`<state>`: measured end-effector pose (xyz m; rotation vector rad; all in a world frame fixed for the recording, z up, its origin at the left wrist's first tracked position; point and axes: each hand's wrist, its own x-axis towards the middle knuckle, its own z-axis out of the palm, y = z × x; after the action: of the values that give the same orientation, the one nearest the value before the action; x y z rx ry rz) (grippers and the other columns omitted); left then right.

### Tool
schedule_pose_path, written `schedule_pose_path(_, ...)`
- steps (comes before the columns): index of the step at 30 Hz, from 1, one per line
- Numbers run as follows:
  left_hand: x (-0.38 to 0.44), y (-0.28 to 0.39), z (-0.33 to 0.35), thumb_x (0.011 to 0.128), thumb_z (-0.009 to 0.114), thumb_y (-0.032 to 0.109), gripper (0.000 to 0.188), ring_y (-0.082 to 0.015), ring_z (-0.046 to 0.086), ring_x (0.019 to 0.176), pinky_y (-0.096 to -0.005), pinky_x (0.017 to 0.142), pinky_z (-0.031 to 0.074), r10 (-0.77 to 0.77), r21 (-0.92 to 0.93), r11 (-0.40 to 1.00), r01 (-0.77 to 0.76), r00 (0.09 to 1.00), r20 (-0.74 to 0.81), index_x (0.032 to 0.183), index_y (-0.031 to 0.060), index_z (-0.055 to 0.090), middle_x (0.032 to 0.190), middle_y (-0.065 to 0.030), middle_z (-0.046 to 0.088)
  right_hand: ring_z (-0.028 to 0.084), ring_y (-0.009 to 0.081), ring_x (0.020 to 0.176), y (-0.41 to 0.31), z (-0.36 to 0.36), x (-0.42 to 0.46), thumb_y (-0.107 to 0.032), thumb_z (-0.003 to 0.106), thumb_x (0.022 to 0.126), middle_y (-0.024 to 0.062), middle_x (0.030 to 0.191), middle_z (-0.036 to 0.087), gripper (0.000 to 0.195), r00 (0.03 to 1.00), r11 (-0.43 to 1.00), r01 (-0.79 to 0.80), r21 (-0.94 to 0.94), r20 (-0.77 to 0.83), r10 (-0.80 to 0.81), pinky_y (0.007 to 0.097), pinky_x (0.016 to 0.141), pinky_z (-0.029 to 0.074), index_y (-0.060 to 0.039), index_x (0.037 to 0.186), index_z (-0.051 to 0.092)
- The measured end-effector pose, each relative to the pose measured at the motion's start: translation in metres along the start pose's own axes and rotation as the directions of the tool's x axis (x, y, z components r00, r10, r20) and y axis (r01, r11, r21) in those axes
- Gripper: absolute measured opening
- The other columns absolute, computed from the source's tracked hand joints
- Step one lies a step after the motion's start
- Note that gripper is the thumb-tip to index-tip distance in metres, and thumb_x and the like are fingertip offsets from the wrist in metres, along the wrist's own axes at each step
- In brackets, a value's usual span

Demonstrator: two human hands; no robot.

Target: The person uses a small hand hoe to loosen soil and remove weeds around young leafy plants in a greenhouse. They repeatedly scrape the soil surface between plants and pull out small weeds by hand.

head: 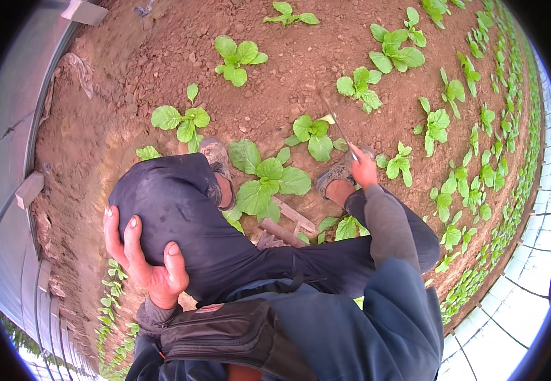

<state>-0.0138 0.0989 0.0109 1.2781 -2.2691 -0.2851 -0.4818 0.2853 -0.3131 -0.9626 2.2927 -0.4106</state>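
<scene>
My left hand (149,264) rests against the knee of my dark trousers (175,214), fingers spread and holding nothing. In my right hand (365,169) is a slender hand tool (340,126), its thin, blurred shaft slanting up and left towards the soil. I cannot tell the shape of its far end. Just left of that shaft grows a small leafy green plant (314,135), apart from my fingers. A larger leafy plant (270,180) stands between my muddy shoes (335,174).
A low wooden stool (282,233) shows beneath me. More seedlings (392,50) grow in rows across the reddish-brown soil (285,62). Plastic sheeting (9,95) with blocks (30,190) along its edge borders the left; a ribbed translucent cover (509,295) curves along the right.
</scene>
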Motion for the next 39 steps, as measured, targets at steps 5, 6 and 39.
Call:
schedule_pose_path(5,0.001,-0.002,0.004,0.094,0.062,0.026,0.060,-0.0471,0.040,0.144,-0.0562,0.121,0.028,0.023,-0.025,0.999,-0.023,1.000,-0.009,0.145,-0.0042,0.050,0.158,-0.0307,0.038,0.072,0.0415,0.105,-0.005,0.011,-0.021,-0.006,0.058,0.090,0.0268,0.114,0.072,0.058,0.993,0.997,-0.010,0.073,-0.120,0.018,0.0493,0.093,0.055,-0.0261,0.145,0.062)
schedule_pose_path(6,0.002,-0.001,0.003,0.094,0.063,0.026,0.060,-0.0470,0.040,0.144,-0.0563,0.121,0.028,0.032,-0.022,0.999,-0.032,0.999,-0.008,0.145,-0.0040,0.050,0.158,-0.0308,0.038,0.073,0.0409,0.104,-0.023,0.021,-0.014,-0.007,0.058,0.090,0.0263,0.113,0.073,0.058,0.995,0.996,-0.025,0.086,-0.093,0.033,0.0487,0.091,0.056,-0.0287,0.144,0.062)
schedule_pose_path(39,0.003,0.004,0.004,0.087,0.066,0.021,0.061,-0.0511,0.039,0.143,-0.0603,0.120,0.029,-0.037,-0.018,0.999,0.036,0.999,-0.008,0.142,-0.0021,0.051,0.156,-0.0333,0.037,0.070,0.0468,0.102,-0.132,0.130,-0.037,-0.009,0.056,0.090,0.0299,0.111,0.071,0.061,0.969,0.932,-0.135,0.337,-0.153,0.196,0.0511,0.093,0.055,-0.0215,0.150,0.056)
